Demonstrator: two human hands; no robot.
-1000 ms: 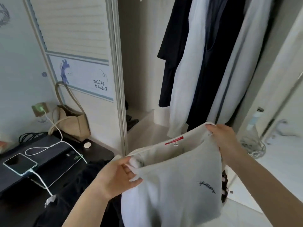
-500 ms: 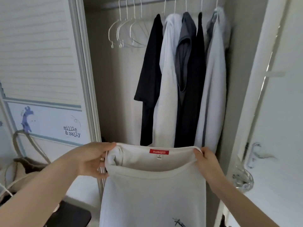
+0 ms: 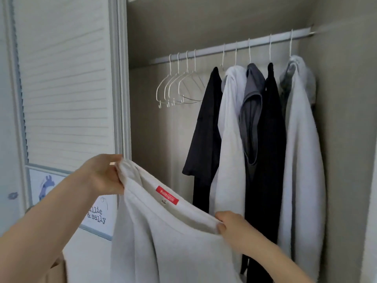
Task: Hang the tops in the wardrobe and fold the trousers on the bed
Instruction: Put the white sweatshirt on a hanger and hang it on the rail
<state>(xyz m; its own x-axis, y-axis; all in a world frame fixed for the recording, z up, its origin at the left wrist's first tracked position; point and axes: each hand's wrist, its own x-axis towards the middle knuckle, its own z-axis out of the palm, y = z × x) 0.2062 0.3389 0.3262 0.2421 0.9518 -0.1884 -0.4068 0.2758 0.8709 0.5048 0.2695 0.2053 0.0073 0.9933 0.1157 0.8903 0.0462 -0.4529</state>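
White top point(image 3: 173, 248) held up in front of open wardrobe point(image 3: 163, 37), neck opening at the top, body hanging straight down, so long axis vertical; hem out of frame at the bottom. Neckline stretched open between both hands and slanted, high at left, lower at right. Red label point(image 3: 167, 195) inside back of collar, facing camera. Left hand point(image 3: 104, 174) grips left end of collar, fingers curled round bunched fabric. Right hand point(image 3: 230, 225) pinches right end of collar, thumb on top of the edge. Behind the top, rail point(image 3: 234, 45) runs across wardrobe, sloping up to the right in this view. Four bare white hangers point(image 3: 179, 86) bunched at rail's left. Right of them five hung garments: black point(image 3: 206, 129), white point(image 3: 230, 139), grey point(image 3: 253, 103), black point(image 3: 269, 150), white point(image 3: 302, 160). Slatted wardrobe door point(image 3: 65, 78) at left, lettered panel point(image 3: 95, 215) below it.
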